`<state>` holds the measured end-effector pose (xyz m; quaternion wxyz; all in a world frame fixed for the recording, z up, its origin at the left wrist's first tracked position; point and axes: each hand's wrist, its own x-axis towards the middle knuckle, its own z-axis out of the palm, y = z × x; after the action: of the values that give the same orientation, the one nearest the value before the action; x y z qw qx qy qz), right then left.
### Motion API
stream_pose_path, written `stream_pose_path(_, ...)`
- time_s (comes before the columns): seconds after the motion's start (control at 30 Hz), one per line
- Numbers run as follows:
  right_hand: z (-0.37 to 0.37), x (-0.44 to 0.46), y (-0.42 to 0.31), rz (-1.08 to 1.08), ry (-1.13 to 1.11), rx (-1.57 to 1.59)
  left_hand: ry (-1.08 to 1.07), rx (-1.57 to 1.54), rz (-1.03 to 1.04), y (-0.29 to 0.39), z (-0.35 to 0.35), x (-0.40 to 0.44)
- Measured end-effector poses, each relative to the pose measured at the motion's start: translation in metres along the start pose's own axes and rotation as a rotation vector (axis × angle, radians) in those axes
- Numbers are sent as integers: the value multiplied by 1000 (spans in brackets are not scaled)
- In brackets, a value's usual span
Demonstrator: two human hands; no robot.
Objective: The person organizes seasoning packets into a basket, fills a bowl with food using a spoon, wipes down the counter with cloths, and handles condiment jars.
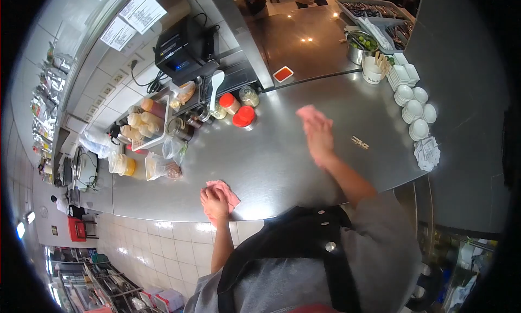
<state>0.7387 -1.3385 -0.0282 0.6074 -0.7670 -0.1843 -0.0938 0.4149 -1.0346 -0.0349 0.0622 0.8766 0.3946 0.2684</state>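
My left hand [215, 206] is curled over a pink cloth [232, 196], pressing it to the steel counter [277, 166] near its front edge. Farther forward, my right hand [319, 139] is slightly blurred and has a second pink cloth [307, 111] under its fingers on the same counter. To the right of that hand lie wooden clothespins [360, 142], apart from it. Two red-lidded jars [244, 116] stand to its left, at the back of the counter.
Along the right edge stand stacked white bowls [414, 108], white square dishes [404, 74] and crumpled white paper [427, 153]. A metal pot of limes [361, 47] and a cup of wooden sticks [373, 71] are behind. Squeeze bottles [144, 120] and a printer [179, 55] are left.
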Motion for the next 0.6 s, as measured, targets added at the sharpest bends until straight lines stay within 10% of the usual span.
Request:
stream_pose_path(0.03, 6, -25, -9, 173, -113, 694, -6, -3, 6, 0, 1, -2)
stream_pose_path(0.1, 8, -80, -16, -418, -218, -528, 28, 30, 27, 0, 2, -1)
stream_pose_path(0.6, -28, 4, -18, -65, -123, -665, 128, 45, 95, -2, 6, -2)
